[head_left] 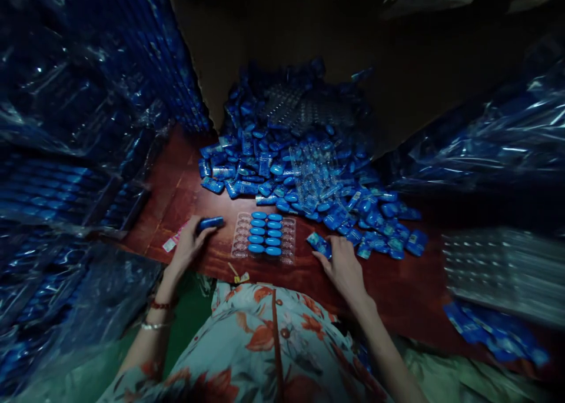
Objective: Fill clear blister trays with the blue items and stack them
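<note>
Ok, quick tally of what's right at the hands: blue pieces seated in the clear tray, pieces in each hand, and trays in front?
Blue pieces seated in the clear tray: 10, in two columns of 5
Blue piece in the left hand: 1
Blue packet at the right hand: 1
Clear tray in front: 1
Total: 13
The loose pile behind is too many to count.

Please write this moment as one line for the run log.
left hand: holds blue piece | right hand: on blue packet | clear tray: middle columns filled | table
</note>
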A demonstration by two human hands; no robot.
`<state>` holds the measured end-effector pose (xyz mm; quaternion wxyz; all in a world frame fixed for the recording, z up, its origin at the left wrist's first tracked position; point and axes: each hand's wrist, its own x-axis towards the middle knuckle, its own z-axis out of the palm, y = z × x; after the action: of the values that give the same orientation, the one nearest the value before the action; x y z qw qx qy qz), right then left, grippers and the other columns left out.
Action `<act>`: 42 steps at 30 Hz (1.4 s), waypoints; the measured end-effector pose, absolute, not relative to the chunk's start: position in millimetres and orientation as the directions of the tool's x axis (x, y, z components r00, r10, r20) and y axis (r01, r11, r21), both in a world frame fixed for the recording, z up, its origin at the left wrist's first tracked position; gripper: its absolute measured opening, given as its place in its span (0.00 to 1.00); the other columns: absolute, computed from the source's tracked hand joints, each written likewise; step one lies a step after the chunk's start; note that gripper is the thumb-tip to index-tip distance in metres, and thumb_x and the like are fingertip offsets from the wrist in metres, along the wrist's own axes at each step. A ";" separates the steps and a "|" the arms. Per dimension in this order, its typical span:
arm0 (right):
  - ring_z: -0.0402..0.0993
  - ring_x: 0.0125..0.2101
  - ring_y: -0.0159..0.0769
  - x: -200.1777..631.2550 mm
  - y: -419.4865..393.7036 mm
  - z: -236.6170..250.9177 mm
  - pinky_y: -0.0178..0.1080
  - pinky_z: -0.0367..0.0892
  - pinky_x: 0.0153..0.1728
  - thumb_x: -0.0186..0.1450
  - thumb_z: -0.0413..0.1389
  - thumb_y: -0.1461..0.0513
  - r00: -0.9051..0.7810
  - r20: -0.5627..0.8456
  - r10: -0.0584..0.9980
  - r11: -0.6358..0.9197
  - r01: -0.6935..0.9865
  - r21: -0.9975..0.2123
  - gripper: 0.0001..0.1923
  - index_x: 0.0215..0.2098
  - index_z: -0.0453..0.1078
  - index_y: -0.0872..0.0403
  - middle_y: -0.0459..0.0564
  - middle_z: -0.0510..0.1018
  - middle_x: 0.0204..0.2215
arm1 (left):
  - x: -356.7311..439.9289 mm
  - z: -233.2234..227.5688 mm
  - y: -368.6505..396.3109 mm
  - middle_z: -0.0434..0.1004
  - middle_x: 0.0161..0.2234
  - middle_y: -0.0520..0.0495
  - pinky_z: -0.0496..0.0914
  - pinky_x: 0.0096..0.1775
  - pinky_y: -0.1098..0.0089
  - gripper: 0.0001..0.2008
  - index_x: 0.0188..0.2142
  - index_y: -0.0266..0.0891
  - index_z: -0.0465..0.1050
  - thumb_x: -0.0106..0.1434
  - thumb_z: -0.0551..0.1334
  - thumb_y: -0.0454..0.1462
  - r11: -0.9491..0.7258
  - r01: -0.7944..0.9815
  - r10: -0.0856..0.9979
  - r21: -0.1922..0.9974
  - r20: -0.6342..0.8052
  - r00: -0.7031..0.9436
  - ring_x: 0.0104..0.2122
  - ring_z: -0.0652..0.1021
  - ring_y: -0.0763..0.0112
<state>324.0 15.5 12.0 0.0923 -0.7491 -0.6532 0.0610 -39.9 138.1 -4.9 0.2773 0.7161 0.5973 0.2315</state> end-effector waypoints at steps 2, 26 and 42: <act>0.68 0.37 0.42 325.6 5.5 14.2 0.41 0.67 0.34 0.67 0.45 0.50 0.127 -0.004 0.992 -0.121 0.932 -0.341 0.17 0.39 0.63 0.55 0.55 0.70 0.35 | -36.5 1.6 106.9 0.70 0.31 0.49 0.69 0.36 0.68 0.11 0.38 0.38 0.67 0.64 0.54 0.43 -0.159 0.708 0.979 0.688 0.018 0.203 0.32 0.72 0.68; 0.70 0.32 0.36 233.7 30.5 57.0 0.37 0.64 0.30 0.64 0.47 0.71 -0.496 -0.046 0.867 0.486 0.863 -0.138 0.09 0.40 0.66 0.57 0.52 0.72 0.31 | 39.8 36.8 67.1 0.70 0.39 0.43 0.70 0.42 0.63 0.12 0.42 0.39 0.67 0.64 0.49 0.29 -0.722 0.563 0.639 0.402 0.078 0.765 0.40 0.71 0.64; 0.71 0.29 0.37 203.1 37.3 76.8 0.35 0.63 0.21 0.61 0.47 0.73 -0.480 -0.237 0.845 0.492 0.870 -0.007 0.11 0.41 0.66 0.66 0.58 0.72 0.29 | 30.8 -2.0 54.2 0.69 0.47 0.39 0.73 0.40 0.67 0.21 0.57 0.43 0.63 0.66 0.48 0.30 -0.677 0.502 0.725 0.538 0.369 0.582 0.46 0.73 0.65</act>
<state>203.1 37.3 76.8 -0.1011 -0.4998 -0.8579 0.0632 30.8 54.2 -2.0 0.1917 0.8685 0.3531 0.2902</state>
